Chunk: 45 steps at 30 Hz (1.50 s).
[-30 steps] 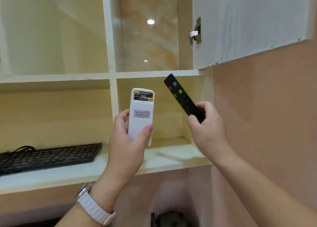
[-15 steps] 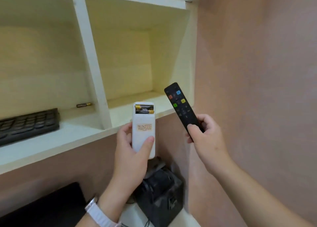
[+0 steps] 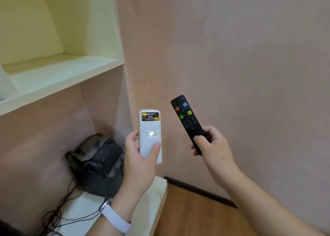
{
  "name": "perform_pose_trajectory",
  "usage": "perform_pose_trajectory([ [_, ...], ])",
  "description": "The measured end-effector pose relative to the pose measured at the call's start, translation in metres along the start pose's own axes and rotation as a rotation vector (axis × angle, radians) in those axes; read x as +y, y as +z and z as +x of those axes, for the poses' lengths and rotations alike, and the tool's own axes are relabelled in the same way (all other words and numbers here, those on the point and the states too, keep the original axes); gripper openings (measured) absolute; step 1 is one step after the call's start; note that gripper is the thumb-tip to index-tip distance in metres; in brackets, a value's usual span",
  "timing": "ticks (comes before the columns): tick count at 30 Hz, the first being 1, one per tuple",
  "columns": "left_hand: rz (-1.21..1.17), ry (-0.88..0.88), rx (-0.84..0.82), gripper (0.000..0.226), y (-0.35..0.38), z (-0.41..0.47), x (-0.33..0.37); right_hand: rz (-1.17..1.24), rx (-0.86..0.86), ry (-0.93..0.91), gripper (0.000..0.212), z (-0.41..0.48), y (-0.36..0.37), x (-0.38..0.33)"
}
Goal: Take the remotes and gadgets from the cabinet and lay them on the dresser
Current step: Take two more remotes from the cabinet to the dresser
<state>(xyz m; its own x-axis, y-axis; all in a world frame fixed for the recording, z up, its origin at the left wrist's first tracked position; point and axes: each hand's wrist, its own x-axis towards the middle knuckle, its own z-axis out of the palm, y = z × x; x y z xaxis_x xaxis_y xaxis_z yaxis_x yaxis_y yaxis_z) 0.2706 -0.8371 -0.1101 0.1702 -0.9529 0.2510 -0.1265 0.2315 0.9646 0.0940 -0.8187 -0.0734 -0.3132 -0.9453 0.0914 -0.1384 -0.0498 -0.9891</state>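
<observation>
White dresser (image 3: 157, 196) sits low beneath the wrists. Left hand (image 3: 141, 157) grips the white remote (image 3: 150, 134) upright, batteries showing, above the dresser's right edge. Right hand (image 3: 212, 144) pinches the black remote (image 3: 187, 119) by its lower end, just beside it. Cabinet shelf (image 3: 62, 75) beyond.

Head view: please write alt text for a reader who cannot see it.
The left hand holds a white remote, its back showing two batteries uncovered, and the right hand holds a black remote with coloured buttons, both before a pink wall. Below, a dark gadget with cables sits on the white dresser.
</observation>
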Motion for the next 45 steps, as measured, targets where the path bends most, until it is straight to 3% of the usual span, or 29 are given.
perform_pose_trajectory([
  [12,-0.116,0.004,-0.430,0.045,0.158,-0.119,0.046,0.075,0.396,0.050,0.016,-0.102,-0.197,0.026],
  [21,-0.169,-0.015,-0.815,0.041,0.317,-0.318,0.111,0.087,0.750,0.141,0.015,-0.270,-0.408,0.055],
  [27,-0.181,-0.029,-1.072,0.039,0.385,-0.451,0.148,0.065,1.002,0.177,0.014,-0.391,-0.511,0.063],
  [36,-0.243,0.002,-1.420,0.037,0.458,-0.595,0.183,0.121,1.371,0.211,0.012,-0.526,-0.593,0.070],
  [45,-0.270,-0.036,-1.707,0.038,0.542,-0.708,0.189,0.115,1.685,0.322,0.011,-0.595,-0.659,0.097],
])
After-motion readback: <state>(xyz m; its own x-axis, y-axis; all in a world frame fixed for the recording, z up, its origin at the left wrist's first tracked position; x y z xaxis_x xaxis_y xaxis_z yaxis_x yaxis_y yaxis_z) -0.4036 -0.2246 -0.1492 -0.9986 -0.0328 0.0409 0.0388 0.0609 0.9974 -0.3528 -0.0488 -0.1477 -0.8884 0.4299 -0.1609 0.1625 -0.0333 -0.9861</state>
